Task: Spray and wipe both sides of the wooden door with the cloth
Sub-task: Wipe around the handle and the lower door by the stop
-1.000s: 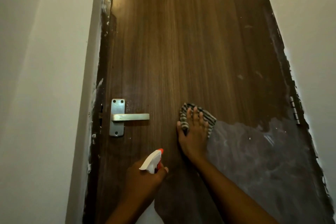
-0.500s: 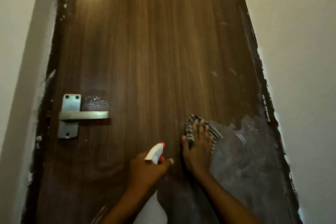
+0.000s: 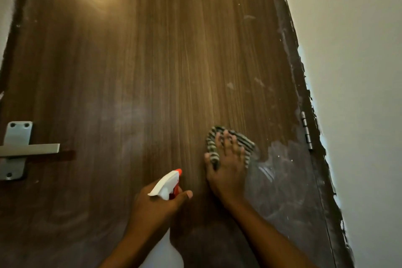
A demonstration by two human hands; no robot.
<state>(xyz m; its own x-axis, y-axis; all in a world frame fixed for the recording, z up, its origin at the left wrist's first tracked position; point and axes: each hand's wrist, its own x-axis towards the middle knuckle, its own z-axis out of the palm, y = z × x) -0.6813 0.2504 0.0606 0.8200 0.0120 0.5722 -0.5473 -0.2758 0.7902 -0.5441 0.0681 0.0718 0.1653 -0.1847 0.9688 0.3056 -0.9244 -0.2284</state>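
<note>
Pale walls (image 3: pixel 359 72) flank a dark brown wooden door (image 3: pixel 174 72) that fills the view, its grain running top to bottom. Compared with half a second ago the view has slid right and closer: the silver metal lever handle (image 3: pixel 28 149) now sits at the door's left edge, partly cut off, while the steel hinge (image 3: pixel 306 130) remains at the right edge. Both hands have hardly moved on the door.

The right hand (image 3: pixel 228 165) lies flat with fingers spread, pressing a folded grey-and-black striped cloth (image 3: pixel 245 143) against the lower middle of the door, as before. The cloth's longer side slants from upper left down to the right, and its right corner touches the top of a hazy grey smeared patch (image 3: pixel 282 180) towards the door's lower right corner.

The left hand (image 3: pixel 156 204) grips the neck of a white plastic spray bottle (image 3: pixel 167 185), thumb wrapped round the front. The bottle stands roughly upright, and its red-tipped nozzle points up and right at the door, just left of the right hand.
</note>
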